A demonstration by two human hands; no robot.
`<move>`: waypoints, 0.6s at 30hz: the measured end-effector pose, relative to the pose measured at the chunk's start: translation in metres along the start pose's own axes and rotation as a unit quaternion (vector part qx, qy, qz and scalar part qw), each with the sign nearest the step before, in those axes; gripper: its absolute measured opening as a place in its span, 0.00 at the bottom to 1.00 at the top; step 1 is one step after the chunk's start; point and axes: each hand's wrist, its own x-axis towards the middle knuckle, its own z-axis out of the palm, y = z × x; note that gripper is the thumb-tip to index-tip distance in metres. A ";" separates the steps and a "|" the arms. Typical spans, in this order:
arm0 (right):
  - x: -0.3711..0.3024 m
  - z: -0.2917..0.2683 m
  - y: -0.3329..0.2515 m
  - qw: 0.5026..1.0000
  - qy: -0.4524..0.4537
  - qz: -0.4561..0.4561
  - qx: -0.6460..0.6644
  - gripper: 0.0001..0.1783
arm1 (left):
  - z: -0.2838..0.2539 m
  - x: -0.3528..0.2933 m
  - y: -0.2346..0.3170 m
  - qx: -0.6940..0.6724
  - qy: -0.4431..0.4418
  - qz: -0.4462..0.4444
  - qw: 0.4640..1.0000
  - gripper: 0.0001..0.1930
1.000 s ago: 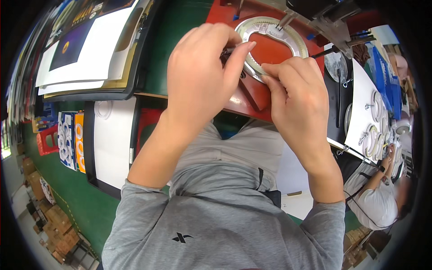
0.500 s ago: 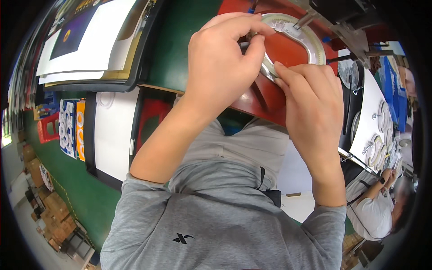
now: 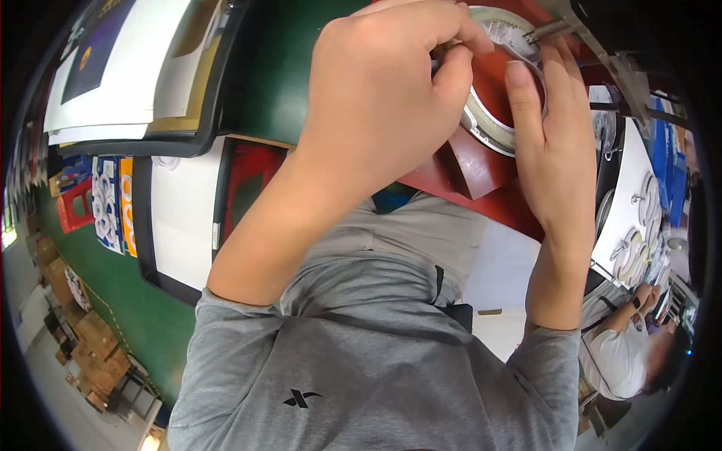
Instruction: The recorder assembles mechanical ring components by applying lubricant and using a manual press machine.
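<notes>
A white oval ring point(image 3: 489, 129) with a pale beaded band lies over the red work surface point(image 3: 492, 83). My left hand point(image 3: 387, 83) is closed at the ring's left side, with thumb and forefinger curled at the rim; its other fingers are hidden. At the right side, my right hand point(image 3: 553, 143) grips the rim, the thumb over the opening and the long fingers beyond it. The hand covers much of that side. A clear-and-metal fixture arm point(image 3: 553, 30) reaches over the ring's far right part.
A black tray point(image 3: 169, 143) with papers stands at the left on the green surface. Below it lies a black-framed white board point(image 3: 184, 218). Several white rings point(image 3: 632, 252) sit on a white table at the right, where another person point(image 3: 620, 357) works. Cartons point(image 3: 94, 338) are stacked lower left.
The ring has shifted a little to the right. My right hand has moved right and up, and its bent fingers have straightened along the rim. My left hand stays at the left side.
</notes>
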 end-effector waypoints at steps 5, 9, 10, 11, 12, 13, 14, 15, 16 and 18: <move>-0.003 0.001 0.003 0.999 0.003 -0.021 -0.025 0.29 | -0.009 0.010 0.007 -0.097 -0.126 -0.164 0.974 0.08; 0.002 0.001 0.005 0.998 -0.015 -0.007 -0.053 0.36 | -0.004 0.007 0.006 0.010 -0.061 -0.051 0.997 0.06; 0.003 0.001 0.007 0.999 -0.009 -0.012 -0.044 0.36 | -0.006 0.007 0.006 0.021 -0.103 -0.075 0.992 0.07; 0.002 0.002 0.008 0.999 -0.003 -0.018 -0.035 0.35 | -0.006 0.006 0.006 0.016 -0.098 -0.067 0.993 0.07; -0.001 0.003 0.009 0.999 0.007 -0.021 -0.034 0.35 | -0.006 0.005 0.006 0.005 -0.089 -0.070 0.994 0.07; -0.003 0.006 0.009 0.999 0.021 -0.017 -0.021 0.36 | -0.004 0.004 0.007 -0.007 -0.080 -0.073 0.994 0.08; -0.004 0.007 0.010 0.999 0.034 -0.013 -0.008 0.36 | -0.004 0.003 0.010 -0.026 -0.081 -0.104 0.991 0.07; -0.004 0.007 0.012 0.999 0.049 -0.023 -0.003 0.33 | -0.003 0.003 0.009 -0.030 -0.074 -0.095 0.992 0.07; -0.009 0.003 0.007 0.997 0.064 -0.022 0.031 0.31 | -0.001 -0.001 0.007 -0.024 -0.063 -0.083 0.994 0.08; -0.019 -0.008 -0.007 0.986 0.118 -0.054 0.101 0.24 | -0.008 -0.006 0.001 0.003 -0.045 -0.056 0.997 0.10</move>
